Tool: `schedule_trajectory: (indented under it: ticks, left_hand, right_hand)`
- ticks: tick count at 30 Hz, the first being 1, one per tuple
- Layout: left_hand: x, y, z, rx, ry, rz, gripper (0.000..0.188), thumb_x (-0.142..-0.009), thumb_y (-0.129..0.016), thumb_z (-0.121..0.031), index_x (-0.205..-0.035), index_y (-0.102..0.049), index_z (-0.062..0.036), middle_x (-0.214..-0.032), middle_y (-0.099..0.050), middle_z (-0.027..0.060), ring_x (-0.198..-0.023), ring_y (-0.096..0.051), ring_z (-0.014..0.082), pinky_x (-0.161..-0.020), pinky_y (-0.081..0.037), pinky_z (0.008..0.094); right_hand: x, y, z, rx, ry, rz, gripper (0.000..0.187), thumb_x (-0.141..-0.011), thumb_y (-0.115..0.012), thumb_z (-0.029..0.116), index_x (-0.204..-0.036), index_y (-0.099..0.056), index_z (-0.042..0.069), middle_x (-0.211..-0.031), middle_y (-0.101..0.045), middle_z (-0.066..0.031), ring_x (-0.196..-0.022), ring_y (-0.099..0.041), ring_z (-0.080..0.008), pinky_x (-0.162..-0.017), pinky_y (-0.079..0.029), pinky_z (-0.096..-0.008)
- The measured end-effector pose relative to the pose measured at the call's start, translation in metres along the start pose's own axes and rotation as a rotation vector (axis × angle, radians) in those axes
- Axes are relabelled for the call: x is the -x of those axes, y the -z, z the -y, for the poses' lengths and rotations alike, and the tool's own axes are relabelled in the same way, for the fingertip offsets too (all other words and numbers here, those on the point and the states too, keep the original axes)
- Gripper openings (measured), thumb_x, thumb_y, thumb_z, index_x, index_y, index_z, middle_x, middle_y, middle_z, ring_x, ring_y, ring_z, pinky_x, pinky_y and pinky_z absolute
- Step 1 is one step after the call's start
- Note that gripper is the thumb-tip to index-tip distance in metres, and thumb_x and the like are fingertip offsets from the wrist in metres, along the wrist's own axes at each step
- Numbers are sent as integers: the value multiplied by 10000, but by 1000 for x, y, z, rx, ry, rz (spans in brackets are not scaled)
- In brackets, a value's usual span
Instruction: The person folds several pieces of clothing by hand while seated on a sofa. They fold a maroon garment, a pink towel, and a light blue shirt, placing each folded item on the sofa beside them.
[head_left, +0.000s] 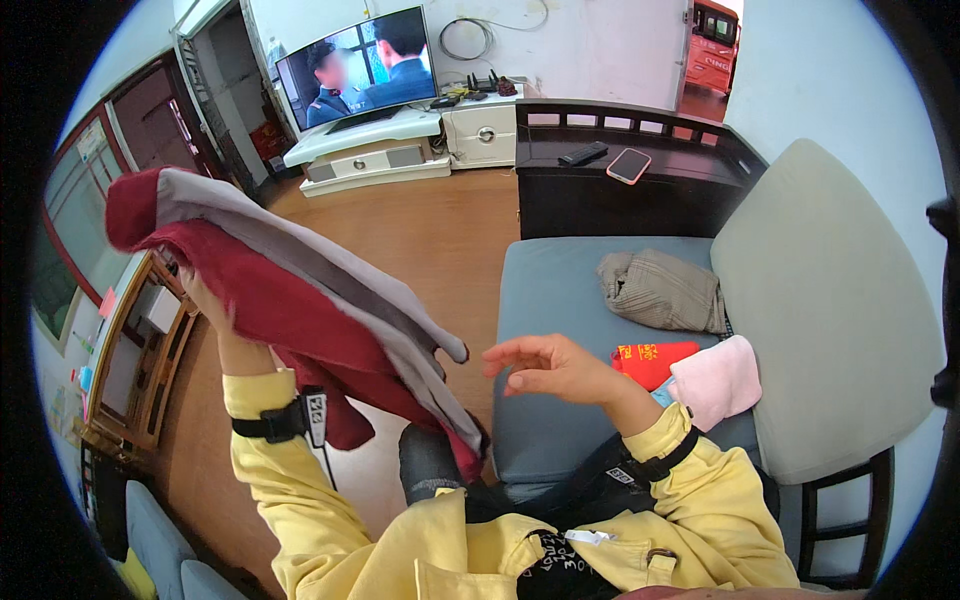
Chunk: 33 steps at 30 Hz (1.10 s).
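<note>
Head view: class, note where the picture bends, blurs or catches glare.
Head view: fisheye bends the sofa edges and door frames toward the black rim; faces on the television are blurred; daylight is even, without harsh glare; the right hand and red-and-grey garment look sharp.

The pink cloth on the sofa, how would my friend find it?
Look at the grey-blue sofa seat, at the end nearest the person. The pink cloth lies by the beige back cushion, beside a flat red packet. It is soft, folded and pale pink; the cloth further back is khaki.
</note>
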<state>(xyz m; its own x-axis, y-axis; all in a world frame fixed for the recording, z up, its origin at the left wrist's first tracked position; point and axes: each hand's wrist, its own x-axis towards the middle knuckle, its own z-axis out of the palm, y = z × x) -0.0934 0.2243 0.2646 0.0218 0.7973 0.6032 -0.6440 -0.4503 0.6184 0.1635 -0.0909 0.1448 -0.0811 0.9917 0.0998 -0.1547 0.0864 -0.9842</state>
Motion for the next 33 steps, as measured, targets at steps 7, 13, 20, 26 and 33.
schedule_trajectory:
  ticks: [7,13,20,26,33]
  left_hand:
    - [60,-36,31,-1047,-258,523,209,-848,-608,-76,-1041,-661,-14,-832,-674,182,-757,-668,283,-680,-521,397]
    - [143,-104,37,-1039,45,811,294,-791,-604,-85,-1074,-683,-99,-862,-645,235,-876,-620,413,-724,-515,438]
    - [171,-91,5,-150,755,886,357,-845,-544,52,-1199,-592,62,-1120,-665,103,-1041,-593,149,-927,-461,294]
    - [197,-82,-9,200,1034,907,423,-888,-542,1,-1304,-503,74,-1222,-609,132,-1129,-572,193,-985,-434,309]
    - [203,-75,0,150,933,759,363,-945,-505,-81,-1276,-532,65,-1198,-621,139,-1094,-593,185,-970,-454,314]
  right_hand:
    - [-2,-17,-19,76,31,9,541,-890,-642,108,-1393,-447,70,-1242,-585,-82,-1005,-588,-142,-885,-497,-304]
    - [5,-63,-32,308,187,337,694,-850,-690,261,-1437,-372,71,-1340,-507,-169,-1124,-555,-261,-986,-443,-372]
    - [-6,-3,-27,608,435,-558,835,-722,-786,83,-1425,-336,64,-1443,-345,-150,-1317,-385,-335,-1060,-367,-411]
    - [-16,-12,-31,-83,284,-226,1034,-776,-778,141,-1536,-77,138,-1509,-276,-115,-1356,-346,-191,-1083,-347,-329]
    - [-9,-27,-33,-204,363,-2,1335,-617,-892,319,-1529,63,121,-1595,-74,-109,-1446,-183,-245,-1144,-245,-393]
